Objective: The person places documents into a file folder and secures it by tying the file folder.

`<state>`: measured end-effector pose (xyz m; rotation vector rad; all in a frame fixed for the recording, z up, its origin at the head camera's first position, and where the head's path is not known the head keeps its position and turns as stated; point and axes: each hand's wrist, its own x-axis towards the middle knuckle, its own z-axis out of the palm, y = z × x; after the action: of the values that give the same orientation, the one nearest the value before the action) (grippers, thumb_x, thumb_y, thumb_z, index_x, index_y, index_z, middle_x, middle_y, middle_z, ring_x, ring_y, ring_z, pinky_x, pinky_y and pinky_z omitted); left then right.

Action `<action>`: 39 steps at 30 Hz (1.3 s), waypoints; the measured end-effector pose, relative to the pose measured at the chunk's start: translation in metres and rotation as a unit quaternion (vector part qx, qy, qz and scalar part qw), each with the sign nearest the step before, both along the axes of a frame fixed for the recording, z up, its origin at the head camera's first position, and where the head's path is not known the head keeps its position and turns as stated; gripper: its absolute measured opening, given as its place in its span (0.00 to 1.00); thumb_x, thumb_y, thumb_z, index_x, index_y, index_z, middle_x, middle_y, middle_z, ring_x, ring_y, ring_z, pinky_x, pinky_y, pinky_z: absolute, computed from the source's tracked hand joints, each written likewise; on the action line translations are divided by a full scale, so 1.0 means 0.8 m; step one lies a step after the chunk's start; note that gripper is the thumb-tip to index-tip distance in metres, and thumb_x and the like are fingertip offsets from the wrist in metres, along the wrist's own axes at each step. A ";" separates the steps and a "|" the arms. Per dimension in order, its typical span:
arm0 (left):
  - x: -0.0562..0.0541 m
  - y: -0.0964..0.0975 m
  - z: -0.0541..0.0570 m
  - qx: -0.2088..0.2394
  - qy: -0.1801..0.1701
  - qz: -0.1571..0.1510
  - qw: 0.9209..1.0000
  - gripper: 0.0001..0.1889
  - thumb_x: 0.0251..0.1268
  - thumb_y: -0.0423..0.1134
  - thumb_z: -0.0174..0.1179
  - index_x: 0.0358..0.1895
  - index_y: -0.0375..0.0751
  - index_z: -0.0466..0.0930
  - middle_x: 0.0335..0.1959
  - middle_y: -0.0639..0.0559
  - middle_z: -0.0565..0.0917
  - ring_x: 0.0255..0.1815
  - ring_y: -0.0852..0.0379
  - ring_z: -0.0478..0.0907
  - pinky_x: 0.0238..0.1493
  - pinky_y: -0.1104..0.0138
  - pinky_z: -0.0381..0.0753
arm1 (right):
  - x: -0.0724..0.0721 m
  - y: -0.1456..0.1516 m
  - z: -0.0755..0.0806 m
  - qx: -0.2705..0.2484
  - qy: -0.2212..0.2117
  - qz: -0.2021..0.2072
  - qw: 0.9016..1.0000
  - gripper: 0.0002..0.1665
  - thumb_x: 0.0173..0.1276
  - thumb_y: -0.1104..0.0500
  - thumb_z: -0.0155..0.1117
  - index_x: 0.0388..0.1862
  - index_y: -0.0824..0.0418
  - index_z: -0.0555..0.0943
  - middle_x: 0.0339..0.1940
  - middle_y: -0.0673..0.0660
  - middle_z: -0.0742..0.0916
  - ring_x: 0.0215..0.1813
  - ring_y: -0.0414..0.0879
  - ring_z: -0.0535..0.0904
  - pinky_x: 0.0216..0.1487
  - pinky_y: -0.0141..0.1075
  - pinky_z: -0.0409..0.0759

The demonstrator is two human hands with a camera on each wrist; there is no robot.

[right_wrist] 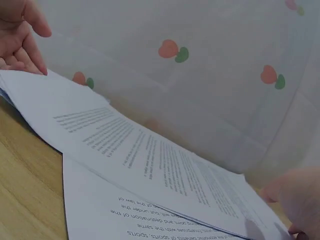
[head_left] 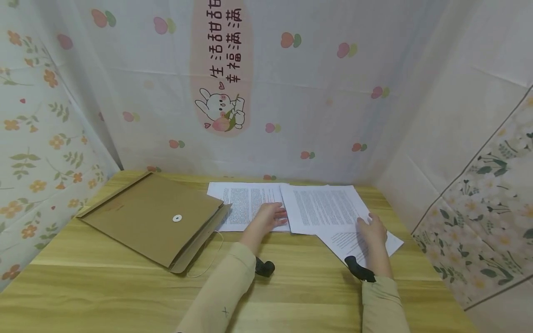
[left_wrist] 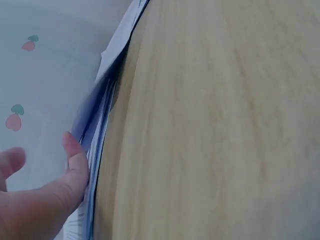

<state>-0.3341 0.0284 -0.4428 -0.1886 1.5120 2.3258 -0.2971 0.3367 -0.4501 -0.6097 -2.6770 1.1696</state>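
Paper (head_left: 320, 208) between the hands (head_left: 270, 216) (head_left: 373, 232), atop other sheets (head_left: 343, 245)

Soft, fairly dim light leaves faint shadows on the papers (right_wrist: 165, 155); wrist views look hazy.

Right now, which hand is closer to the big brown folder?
Left. The left hand is to the right of the brown folder, apart from it; the right hand is farther right, at the right edge of a printed sheet.
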 end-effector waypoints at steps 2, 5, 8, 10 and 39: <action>0.000 0.001 -0.001 -0.042 0.003 -0.015 0.999 0.23 0.71 0.32 0.51 0.63 0.22 0.63 0.53 0.30 0.75 0.48 0.43 0.78 0.48 0.59 0.80 | -0.001 0.001 0.000 0.001 0.003 -0.002 1.000 0.38 0.71 0.51 0.47 0.72 0.72 0.55 0.69 0.75 0.62 0.67 0.75 0.51 0.65 0.62 0.49; -0.001 0.000 -0.003 -0.112 0.013 -0.054 0.992 0.22 0.68 0.29 0.53 0.62 0.20 0.64 0.44 0.34 0.78 0.36 0.47 0.80 0.40 0.62 0.83 | -0.002 0.003 -0.004 0.013 0.003 -0.002 1.000 0.37 0.71 0.51 0.48 0.71 0.73 0.57 0.68 0.75 0.63 0.67 0.75 0.52 0.64 0.62 0.50; -0.001 -0.001 -0.006 -0.150 0.032 -0.089 0.984 0.23 0.66 0.26 0.54 0.62 0.19 0.64 0.38 0.35 0.79 0.31 0.48 0.82 0.37 0.62 0.84 | -0.004 0.004 -0.006 0.026 0.006 0.004 1.000 0.37 0.71 0.51 0.49 0.70 0.73 0.58 0.68 0.76 0.64 0.66 0.76 0.53 0.63 0.63 0.51; -0.001 -0.002 -0.007 -0.161 0.042 -0.098 0.981 0.23 0.64 0.24 0.54 0.61 0.18 0.64 0.36 0.35 0.80 0.29 0.48 0.82 0.36 0.61 0.84 | -0.005 0.004 -0.007 0.029 0.008 0.006 1.000 0.37 0.71 0.51 0.49 0.70 0.73 0.58 0.68 0.76 0.64 0.66 0.76 0.53 0.63 0.62 0.51; 0.028 -0.007 0.021 -0.240 0.086 -0.052 0.965 0.36 0.55 0.19 0.55 0.71 0.28 0.55 0.43 0.35 0.75 0.23 0.55 0.75 0.25 0.70 0.81 | 0.001 -0.021 -0.004 0.050 0.002 0.031 0.998 0.39 0.62 0.59 0.58 0.68 0.76 0.60 0.66 0.77 0.66 0.66 0.74 0.56 0.65 0.60 0.53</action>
<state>-0.3114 0.0224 -0.4259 -0.0256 2.1018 1.8990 -0.2965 0.3197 -0.4535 -0.5112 -2.7495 1.0429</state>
